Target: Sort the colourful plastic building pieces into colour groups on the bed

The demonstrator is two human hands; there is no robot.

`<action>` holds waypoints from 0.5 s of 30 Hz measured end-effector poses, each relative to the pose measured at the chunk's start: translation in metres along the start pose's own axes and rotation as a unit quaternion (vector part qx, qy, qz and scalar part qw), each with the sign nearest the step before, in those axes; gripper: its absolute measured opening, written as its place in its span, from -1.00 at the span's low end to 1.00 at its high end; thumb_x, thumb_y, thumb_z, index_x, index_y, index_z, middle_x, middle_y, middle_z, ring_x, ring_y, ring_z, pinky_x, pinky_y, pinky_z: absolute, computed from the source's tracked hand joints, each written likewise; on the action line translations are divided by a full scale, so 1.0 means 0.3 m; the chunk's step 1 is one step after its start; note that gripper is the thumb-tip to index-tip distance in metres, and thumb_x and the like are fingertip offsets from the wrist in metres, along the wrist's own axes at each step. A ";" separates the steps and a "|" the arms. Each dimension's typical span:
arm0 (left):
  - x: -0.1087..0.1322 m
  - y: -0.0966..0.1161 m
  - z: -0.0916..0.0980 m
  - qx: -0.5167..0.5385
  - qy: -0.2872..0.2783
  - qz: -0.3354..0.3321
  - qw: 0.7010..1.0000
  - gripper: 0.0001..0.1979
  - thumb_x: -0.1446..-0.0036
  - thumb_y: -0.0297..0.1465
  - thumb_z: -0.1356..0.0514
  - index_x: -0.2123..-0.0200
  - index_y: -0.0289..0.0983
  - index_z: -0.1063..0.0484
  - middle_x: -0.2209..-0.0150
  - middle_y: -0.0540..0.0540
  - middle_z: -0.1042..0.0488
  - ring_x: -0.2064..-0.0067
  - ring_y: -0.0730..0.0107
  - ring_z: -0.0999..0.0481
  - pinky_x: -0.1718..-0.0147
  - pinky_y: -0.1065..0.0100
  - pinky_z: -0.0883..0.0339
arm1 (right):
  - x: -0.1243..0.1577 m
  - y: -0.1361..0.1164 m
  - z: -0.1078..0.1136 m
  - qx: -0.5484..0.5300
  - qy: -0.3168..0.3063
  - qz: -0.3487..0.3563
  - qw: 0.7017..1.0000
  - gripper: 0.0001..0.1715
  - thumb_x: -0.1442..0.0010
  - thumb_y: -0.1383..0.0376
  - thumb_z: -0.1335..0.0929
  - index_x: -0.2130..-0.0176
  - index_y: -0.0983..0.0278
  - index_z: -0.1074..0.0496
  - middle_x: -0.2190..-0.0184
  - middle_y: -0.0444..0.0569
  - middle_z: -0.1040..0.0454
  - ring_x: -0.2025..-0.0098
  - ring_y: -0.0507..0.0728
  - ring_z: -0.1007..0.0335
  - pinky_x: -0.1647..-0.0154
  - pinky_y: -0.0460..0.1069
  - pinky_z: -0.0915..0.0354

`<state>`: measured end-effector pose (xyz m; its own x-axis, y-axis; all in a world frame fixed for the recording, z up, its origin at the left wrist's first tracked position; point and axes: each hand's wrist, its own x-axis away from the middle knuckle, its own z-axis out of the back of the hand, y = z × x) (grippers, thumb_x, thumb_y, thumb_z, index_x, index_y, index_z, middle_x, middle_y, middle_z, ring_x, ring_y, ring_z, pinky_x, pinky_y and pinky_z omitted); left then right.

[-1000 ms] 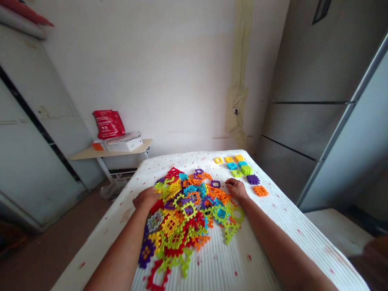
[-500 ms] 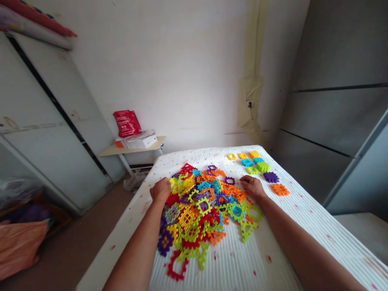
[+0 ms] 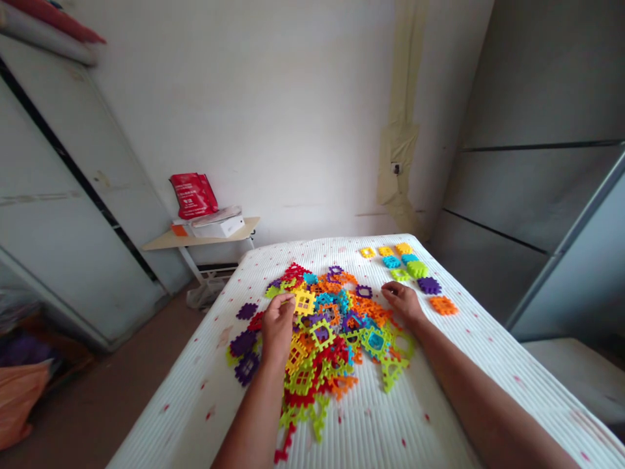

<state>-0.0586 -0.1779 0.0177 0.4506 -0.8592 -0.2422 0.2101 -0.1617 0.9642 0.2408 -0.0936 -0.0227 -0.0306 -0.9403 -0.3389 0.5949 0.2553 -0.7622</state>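
A loose pile of flat plastic interlocking tiles (image 3: 325, 332) in red, yellow, green, orange, blue, purple and grey lies before me, many with window-like holes. My left hand (image 3: 278, 319) is over the pile's left side, pinching the edge of a yellow window tile (image 3: 305, 302). By the pile's right edge, my right hand (image 3: 402, 302) rests low with loosely bent fingers, and no tile shows in it. A purple frame tile (image 3: 364, 292) lies just left of those fingers. My left hand and forearm hide part of the pile.
Small groups of sorted-looking tiles, among them a green stack (image 3: 416, 270), a purple stack (image 3: 430, 285) and an orange tile (image 3: 443, 305), sit at the far right of the white covered table (image 3: 371, 430). Behind left, a side table (image 3: 195, 241) holds a red bag (image 3: 193, 195).
My left hand has moved right from the pile's left edge and now has a yellow window tile in its fingers. Purple tiles show at the pile's left. My right hand has barely moved.
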 end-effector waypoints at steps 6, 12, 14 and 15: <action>0.047 0.005 -0.049 0.038 -0.023 0.000 0.999 -0.67 0.07 -0.14 -0.19 0.31 -0.27 -0.39 0.48 -0.02 -0.41 0.48 0.43 -0.37 0.48 0.42 -0.28 | 0.132 -0.341 -0.029 0.051 -0.056 0.226 0.971 -0.70 -0.17 0.17 -0.26 0.14 0.26 -0.39 0.16 0.02 -0.45 0.26 0.09 -0.40 0.23 -0.03 -0.31; 0.056 -0.011 -0.055 0.023 -0.021 -0.018 0.999 -0.68 0.05 -0.17 -0.20 0.29 -0.27 -0.41 0.39 -0.06 -0.46 0.39 0.38 -0.42 0.40 0.41 -0.28 | 0.223 -0.507 -0.154 0.202 -0.129 0.259 0.936 -0.60 -0.10 0.17 -0.34 0.08 0.28 -0.32 0.12 0.10 -0.39 0.12 0.19 -0.34 0.19 0.04 -0.34; 0.057 -0.015 -0.053 0.029 -0.022 -0.010 0.999 -0.67 0.07 -0.17 -0.21 0.29 -0.27 -0.41 0.42 -0.04 -0.45 0.42 0.40 -0.39 0.43 0.42 -0.26 | 0.221 -0.498 -0.178 0.222 -0.131 0.246 0.934 -0.55 -0.05 0.21 -0.38 0.06 0.30 -0.30 0.15 0.09 -0.39 0.14 0.20 -0.33 0.21 0.04 -0.34; 0.057 -0.016 -0.053 0.034 -0.026 -0.005 0.999 -0.66 0.08 -0.17 -0.21 0.28 -0.27 -0.41 0.43 -0.03 -0.45 0.44 0.42 -0.38 0.44 0.43 -0.26 | 0.216 -0.490 -0.184 0.222 -0.129 0.249 0.934 -0.52 -0.04 0.24 -0.38 0.04 0.31 -0.30 0.15 0.09 -0.39 0.14 0.20 -0.32 0.19 0.04 -0.34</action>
<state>-0.0382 -0.1841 0.0071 0.4025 -0.8814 -0.2471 0.1537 -0.2011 0.9674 0.1071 -0.1797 0.0370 0.4991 -0.7678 -0.4017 0.7600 0.6105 -0.2228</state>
